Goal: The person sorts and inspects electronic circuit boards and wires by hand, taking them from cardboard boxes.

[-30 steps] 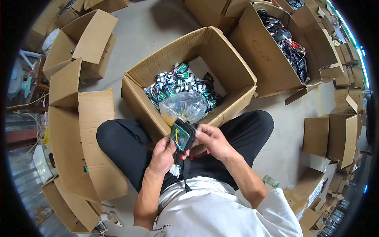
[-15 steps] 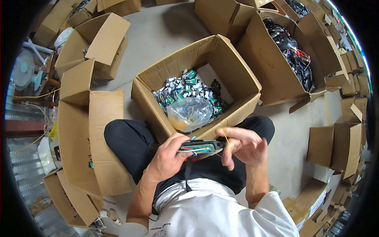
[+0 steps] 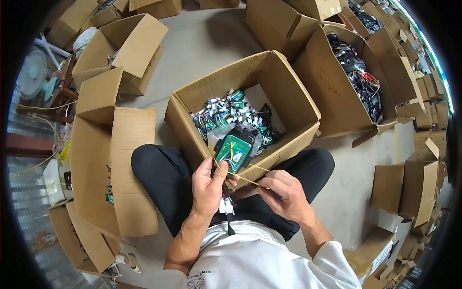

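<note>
My left hand (image 3: 206, 189) is closed on the lower end of a green circuit board (image 3: 242, 142) set in a black housing, its thumb over the board's coloured wires. White connectors (image 3: 226, 206) hang on wires beneath that hand. A thin yellow rubber band (image 3: 247, 179) runs from the board to my right hand (image 3: 286, 195), whose fingers pinch it and stretch it to the right. Just beyond the board is an open cardboard box (image 3: 294, 94) between my legs. Inside lie a heap of small wired circuit boards (image 3: 232, 110) and a clear plastic bag (image 3: 218, 134), partly hidden behind the held board.
On the right, a large open carton (image 3: 313, 86) holds black parts with cables (image 3: 362, 86). Another open carton (image 3: 91, 178) stands by my left knee, with a further one (image 3: 137, 48) beyond it. Smaller boxes (image 3: 404, 188) stand at the right.
The board has tipped up from edge-on, so its green face now shows, and it has moved over the box edge. My right hand has come lower, drawing the rubber band out taut.
</note>
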